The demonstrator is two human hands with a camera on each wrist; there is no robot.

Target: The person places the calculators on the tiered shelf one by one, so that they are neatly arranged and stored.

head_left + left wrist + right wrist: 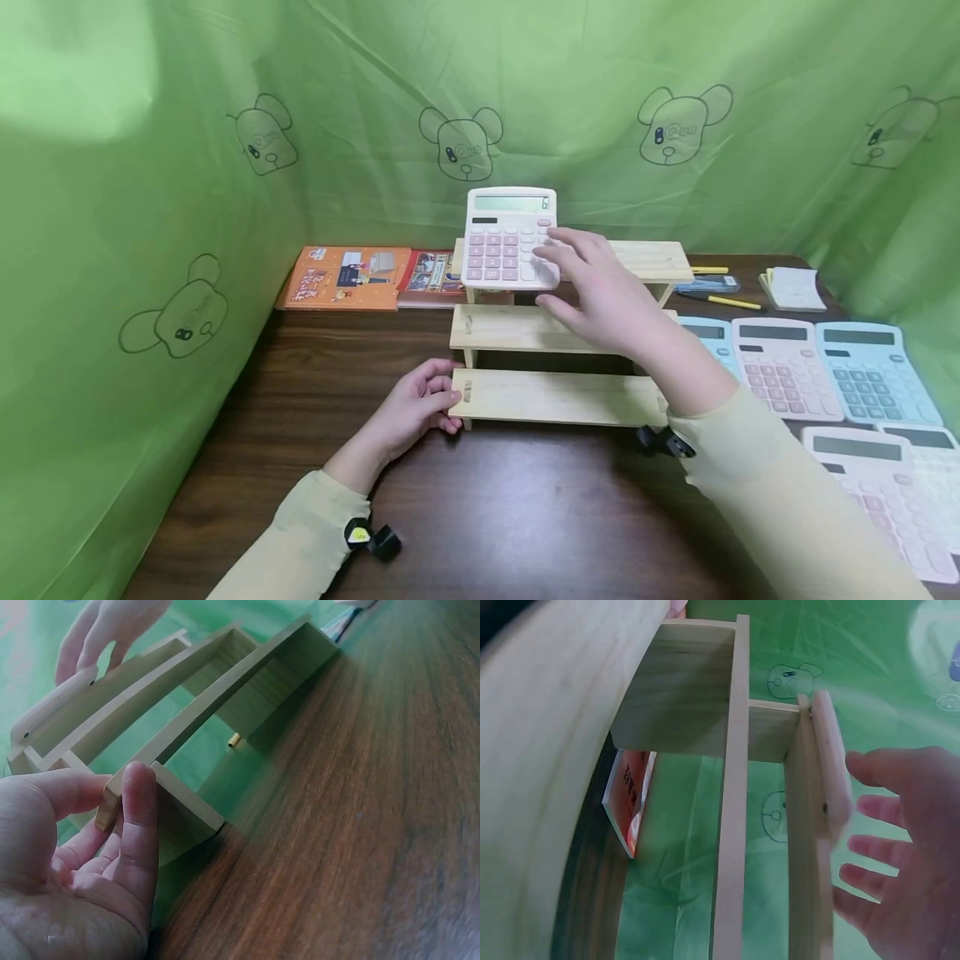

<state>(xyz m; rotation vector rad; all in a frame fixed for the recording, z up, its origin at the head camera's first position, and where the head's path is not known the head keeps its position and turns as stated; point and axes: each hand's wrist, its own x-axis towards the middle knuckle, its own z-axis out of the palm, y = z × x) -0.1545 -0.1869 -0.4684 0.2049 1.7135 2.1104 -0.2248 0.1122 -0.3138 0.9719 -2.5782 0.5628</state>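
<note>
A three-step wooden display rack [555, 398] stands on the dark table. On its top step a pink-and-white calculator [492, 246] leans back, its screen facing me and showing a digit. At the left end of the lowest step, my left hand [408, 410] grips the wood between thumb and fingers; the left wrist view shows the pinched rack end [111, 804] closely. Beside the calculator's right edge is my right hand [603, 292], fingers spread and loosely bent. In the right wrist view its thumb tip meets or nearly meets the calculator [831, 757]; contact is uncertain.
Right of the rack lie several blue and pink calculators [787, 367], with a pink one [862, 483] nearer. Behind them are pens [723, 302] and a stack of white paper [795, 287]. An orange book [345, 279] lies back left. Green curtain [375, 100] surrounds the table.
</note>
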